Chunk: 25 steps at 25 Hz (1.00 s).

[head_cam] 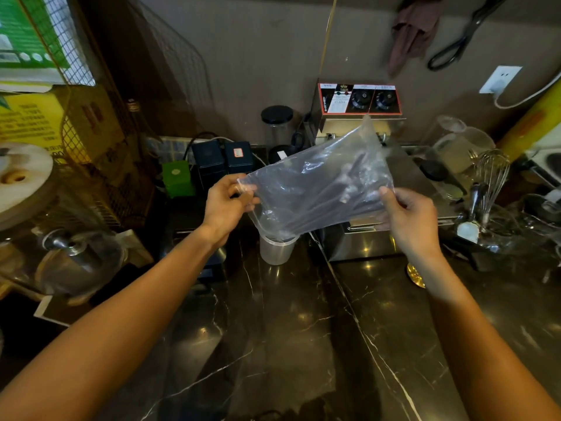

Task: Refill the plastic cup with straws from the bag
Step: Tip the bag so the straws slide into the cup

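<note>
Dark marble countertop (288, 329) veined in white is spreading out below me, crowded along the back with a steel double-dial fryer (361, 117), a wire whisk (493, 174) and black tins (221, 161). I am holding a clear, crinkled plastic bag (318, 183) in the air over it, tilted so its open mouth is pointing down and to the left. My left hand (226, 205) is pinching the bag's upper mouth edge between thumb and fingers, closed on the plastic. My right hand (406, 217) is gripping the bag's lower right side, thumb pressed on the front and fingers curled behind.

Inside, a bundle of long dark straws (337, 196) is lying along the slope, their lower ends reaching toward the mouth. The translucent, straight-sided plastic cup (277, 249) is standing upright on the counter right under that mouth, with the bag's lip seeming to dip just inside its rim. I cannot tell whether any straw ends are already in the cup.

I am judging this as the pouring step, barely begun. Next, I think the right hand needs to be lifting the closed end higher while the left is keeping the mouth wide and centred on the cup, so the straws are sliding in without tipping that light cup over.
</note>
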Each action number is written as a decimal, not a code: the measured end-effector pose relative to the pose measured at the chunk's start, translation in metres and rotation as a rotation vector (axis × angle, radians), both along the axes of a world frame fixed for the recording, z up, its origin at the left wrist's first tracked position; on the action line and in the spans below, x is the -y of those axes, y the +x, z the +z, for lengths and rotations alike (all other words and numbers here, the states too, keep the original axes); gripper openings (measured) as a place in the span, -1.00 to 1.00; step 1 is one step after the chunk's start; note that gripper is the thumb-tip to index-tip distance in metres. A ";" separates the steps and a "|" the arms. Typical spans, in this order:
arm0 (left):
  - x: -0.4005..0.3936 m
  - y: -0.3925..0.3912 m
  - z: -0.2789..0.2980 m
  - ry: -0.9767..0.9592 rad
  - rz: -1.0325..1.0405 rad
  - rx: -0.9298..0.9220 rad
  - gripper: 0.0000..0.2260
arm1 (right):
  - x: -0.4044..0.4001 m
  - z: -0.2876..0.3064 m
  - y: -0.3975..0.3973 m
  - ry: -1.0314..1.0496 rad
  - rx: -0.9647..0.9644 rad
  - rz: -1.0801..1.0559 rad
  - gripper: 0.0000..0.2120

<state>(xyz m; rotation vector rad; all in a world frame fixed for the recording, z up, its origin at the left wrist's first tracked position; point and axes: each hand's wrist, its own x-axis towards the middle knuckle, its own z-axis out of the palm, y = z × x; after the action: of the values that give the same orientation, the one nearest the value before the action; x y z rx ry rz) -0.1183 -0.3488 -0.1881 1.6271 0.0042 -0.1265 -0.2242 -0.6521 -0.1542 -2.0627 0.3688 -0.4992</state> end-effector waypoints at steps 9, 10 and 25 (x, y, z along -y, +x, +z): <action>-0.011 0.002 -0.008 -0.026 0.013 -0.030 -0.68 | -0.010 0.025 0.028 -0.025 0.006 -0.003 -0.76; -0.010 0.002 -0.009 -0.022 0.014 -0.036 -0.67 | -0.011 0.029 0.033 -0.026 0.009 -0.014 -0.77; -0.014 -0.017 -0.030 -0.015 0.096 -0.137 -0.71 | -0.038 0.072 0.070 -0.268 0.173 0.143 -0.77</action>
<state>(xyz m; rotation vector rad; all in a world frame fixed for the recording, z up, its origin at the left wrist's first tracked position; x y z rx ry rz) -0.1351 -0.3353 -0.2178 1.5976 0.1856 -0.1633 -0.1546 -0.6142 -0.0822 -2.2619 0.0524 -0.6631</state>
